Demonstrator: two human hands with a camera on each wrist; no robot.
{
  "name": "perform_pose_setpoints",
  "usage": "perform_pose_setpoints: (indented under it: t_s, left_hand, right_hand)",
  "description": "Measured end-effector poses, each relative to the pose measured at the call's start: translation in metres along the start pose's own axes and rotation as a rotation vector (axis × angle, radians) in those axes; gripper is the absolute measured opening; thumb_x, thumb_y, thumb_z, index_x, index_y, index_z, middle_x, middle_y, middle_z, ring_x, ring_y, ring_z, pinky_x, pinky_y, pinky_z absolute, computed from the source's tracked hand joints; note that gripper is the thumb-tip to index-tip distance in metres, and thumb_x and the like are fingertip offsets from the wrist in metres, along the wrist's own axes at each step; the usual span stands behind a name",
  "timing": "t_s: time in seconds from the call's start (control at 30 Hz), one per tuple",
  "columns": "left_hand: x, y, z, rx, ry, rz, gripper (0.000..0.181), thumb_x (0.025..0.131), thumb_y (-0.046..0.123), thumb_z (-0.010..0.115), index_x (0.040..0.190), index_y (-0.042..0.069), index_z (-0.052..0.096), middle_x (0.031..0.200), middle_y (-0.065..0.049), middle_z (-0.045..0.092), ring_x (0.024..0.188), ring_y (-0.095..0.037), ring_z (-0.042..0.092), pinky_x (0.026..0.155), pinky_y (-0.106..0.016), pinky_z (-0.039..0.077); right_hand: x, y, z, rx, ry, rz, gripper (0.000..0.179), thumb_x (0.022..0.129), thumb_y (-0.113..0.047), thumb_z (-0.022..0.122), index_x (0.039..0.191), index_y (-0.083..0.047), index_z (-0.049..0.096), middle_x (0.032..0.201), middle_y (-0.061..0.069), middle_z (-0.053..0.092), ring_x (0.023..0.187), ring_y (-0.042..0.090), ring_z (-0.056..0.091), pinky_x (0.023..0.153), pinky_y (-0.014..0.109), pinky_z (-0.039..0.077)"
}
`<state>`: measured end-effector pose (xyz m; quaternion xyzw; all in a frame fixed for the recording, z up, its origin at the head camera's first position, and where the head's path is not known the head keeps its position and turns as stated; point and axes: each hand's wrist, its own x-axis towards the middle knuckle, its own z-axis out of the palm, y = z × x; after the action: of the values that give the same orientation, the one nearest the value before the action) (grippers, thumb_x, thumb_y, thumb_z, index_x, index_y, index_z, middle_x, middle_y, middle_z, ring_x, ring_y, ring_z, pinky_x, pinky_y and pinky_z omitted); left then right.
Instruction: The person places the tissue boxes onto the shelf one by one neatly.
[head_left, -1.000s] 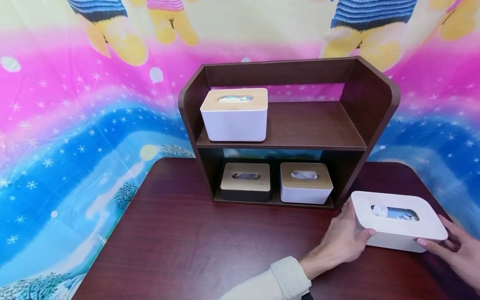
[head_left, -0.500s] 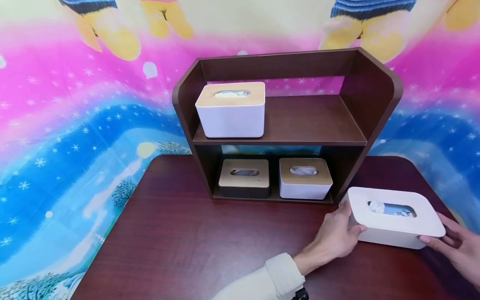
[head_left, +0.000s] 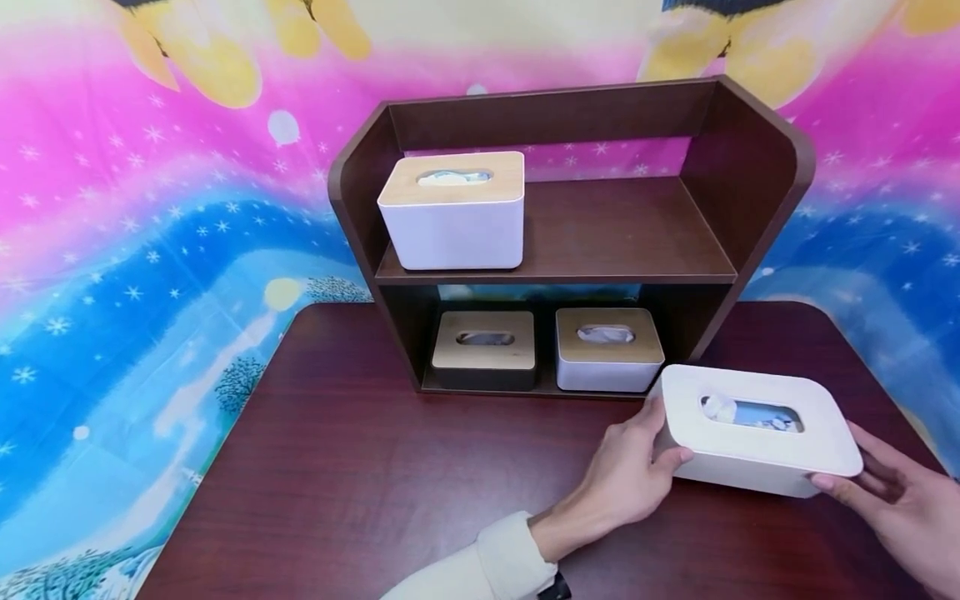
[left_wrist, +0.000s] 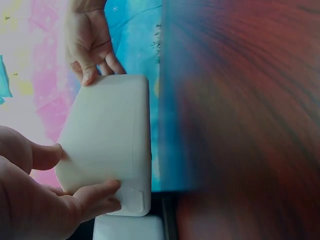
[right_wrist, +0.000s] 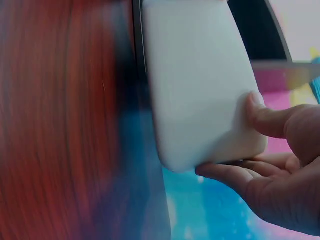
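Both hands hold a white tissue box (head_left: 750, 471) by its two ends, at the right of the shelf unit in the head view. Its top has an oval slot with tissue showing. My left hand (head_left: 626, 471) grips the left end, thumb on the front face. At the opposite end my right hand (head_left: 896, 492) grips with its thumb near the front corner. In the left wrist view the box (left_wrist: 107, 130) spans between both hands. The right wrist view shows the right hand (right_wrist: 280, 175) with thumb on one face and fingers under the end.
A dark brown two-tier shelf (head_left: 615, 225) stands on the reddish-brown table (head_left: 360, 483). Its upper tier bears a large white tissue box (head_left: 453, 233) with a wooden lid. Below sit a black box (head_left: 483, 379) and a smaller white box (head_left: 607, 375), both wood-lidded.
Both hands have carried the white tissue box leftward, closer to the shelf's lower right corner. The head view has shifted, so the shelf appears slightly higher and larger.
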<state>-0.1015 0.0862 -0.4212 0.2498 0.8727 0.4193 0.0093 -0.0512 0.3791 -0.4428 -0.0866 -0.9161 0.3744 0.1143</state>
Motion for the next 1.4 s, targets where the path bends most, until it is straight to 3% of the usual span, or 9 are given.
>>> perform_pose_setpoints:
  t_s: [0.17,0.27,0.37,0.53,0.77,0.97,1.07,1.2,1.4]
  left_hand:
    - [-0.011,-0.007,-0.023,-0.056,-0.003,0.019,0.069,0.108,0.031,0.064,0.166,0.006,0.037,0.172,-0.006,0.041,0.153,-0.01,0.045,0.121,-0.023,0.045]
    - [-0.017,-0.014,-0.035,-0.089,0.003,0.019,0.068,0.109,0.029,0.064,0.167,0.006,0.035,0.173,-0.006,0.038,0.152,-0.01,0.044,0.118,-0.022,0.047]
    - [-0.024,-0.021,-0.048,-0.117,0.021,0.013,0.067,0.109,0.028,0.063,0.166,0.003,0.036,0.171,-0.011,0.04,0.152,-0.013,0.045,0.116,-0.023,0.049]
    - [-0.034,-0.033,-0.07,-0.165,0.094,0.026,0.063,0.108,0.024,0.065,0.16,-0.002,0.043,0.165,-0.018,0.047,0.15,-0.018,0.048,0.117,-0.032,0.049]
    - [-0.046,-0.043,-0.092,-0.279,0.17,-0.05,0.058,0.107,0.024,0.067,0.156,0.0,0.049,0.162,-0.02,0.048,0.146,-0.022,0.053,0.106,-0.032,0.056]
    - [-0.056,-0.05,-0.105,-0.328,0.237,-0.073,0.056,0.105,0.022,0.069,0.154,0.001,0.052,0.161,-0.02,0.049,0.147,-0.025,0.052,0.108,-0.036,0.054]
    - [-0.06,-0.052,-0.112,-0.315,0.273,-0.083,0.056,0.104,0.023,0.071,0.152,0.0,0.054,0.159,-0.019,0.052,0.147,-0.025,0.052,0.11,-0.039,0.052]
    - [-0.064,-0.054,-0.121,-0.294,0.321,-0.078,0.055,0.102,0.022,0.073,0.148,-0.002,0.058,0.156,-0.017,0.056,0.145,-0.026,0.055,0.111,-0.04,0.051]
    - [-0.067,-0.052,-0.133,-0.292,0.365,-0.073,0.053,0.099,0.02,0.076,0.146,-0.001,0.061,0.152,-0.017,0.06,0.142,-0.025,0.058,0.104,-0.032,0.057]
  right_hand:
    - [-0.005,-0.025,0.007,-0.056,-0.01,0.084,0.082,0.102,-0.018,0.077,0.167,0.002,0.03,0.149,0.048,0.044,0.092,-0.032,0.052,0.06,-0.002,0.047]
    - [-0.005,-0.039,0.013,-0.101,-0.055,0.107,0.084,0.101,-0.021,0.077,0.168,0.0,0.029,0.15,0.046,0.047,0.105,0.012,0.079,0.058,0.005,0.052]
    - [-0.006,-0.053,0.018,-0.126,-0.096,0.095,0.085,0.101,-0.023,0.078,0.168,-0.003,0.029,0.153,0.044,0.047,0.117,0.058,0.067,0.058,0.012,0.056]
    - [-0.008,-0.078,0.029,-0.106,-0.106,-0.011,0.083,0.099,-0.028,0.08,0.166,-0.003,0.037,0.147,0.041,0.055,0.109,0.045,0.076,0.061,0.009,0.056]
    - [-0.01,-0.103,0.042,-0.025,-0.063,-0.151,0.08,0.096,-0.023,0.084,0.164,-0.012,0.044,0.149,0.033,0.059,0.101,-0.032,0.048,0.067,0.0,0.047]
    - [-0.008,-0.119,0.053,-0.031,-0.035,-0.189,0.077,0.095,-0.026,0.084,0.163,-0.018,0.046,0.151,0.025,0.06,0.135,0.017,0.062,0.082,-0.009,0.034]
    - [-0.009,-0.127,0.058,-0.015,-0.008,-0.224,0.077,0.094,-0.024,0.085,0.162,-0.022,0.049,0.148,0.023,0.063,0.135,0.003,0.058,0.085,-0.009,0.033]
    - [-0.009,-0.139,0.062,0.014,0.027,-0.266,0.074,0.093,-0.019,0.086,0.159,-0.02,0.053,0.145,0.023,0.065,0.109,-0.024,0.053,0.076,-0.002,0.037]
    - [-0.01,-0.155,0.063,0.042,0.027,-0.276,0.072,0.094,-0.017,0.084,0.159,-0.019,0.053,0.141,0.027,0.068,0.057,-0.006,0.033,0.05,0.021,0.031]
